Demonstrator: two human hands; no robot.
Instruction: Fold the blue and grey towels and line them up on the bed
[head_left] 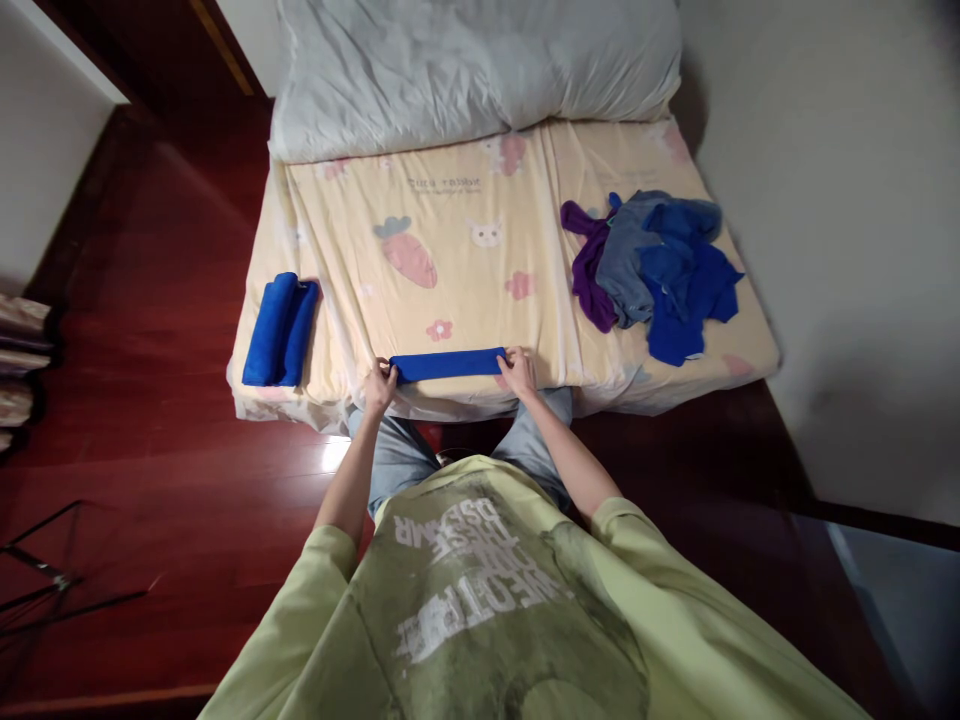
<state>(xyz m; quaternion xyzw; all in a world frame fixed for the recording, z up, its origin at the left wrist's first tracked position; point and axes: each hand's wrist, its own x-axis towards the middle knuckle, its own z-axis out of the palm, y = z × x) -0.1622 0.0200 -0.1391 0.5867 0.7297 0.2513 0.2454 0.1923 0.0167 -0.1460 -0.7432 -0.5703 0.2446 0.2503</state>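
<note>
A blue cloth folded into a long narrow strip (pixel 448 366) lies near the front edge of the bed. My left hand (pixel 380 385) pinches its left end, and my right hand (pixel 518 372) grips the right end. To the left, two folded blue cloths (pixel 280 330) lie side by side, touching. On the right side of the bed is a loose heap of cloths: a purple one (pixel 592 270), a grey-blue one (pixel 628 262) and blue ones (pixel 684 290).
The bed (pixel 465 270) has a yellow sheet with carrot and rabbit prints. A grey-white quilt (pixel 472 70) covers its far end. A wall (pixel 840 250) stands at the right. A black metal stand (pixel 64 580) is on the floor at lower left.
</note>
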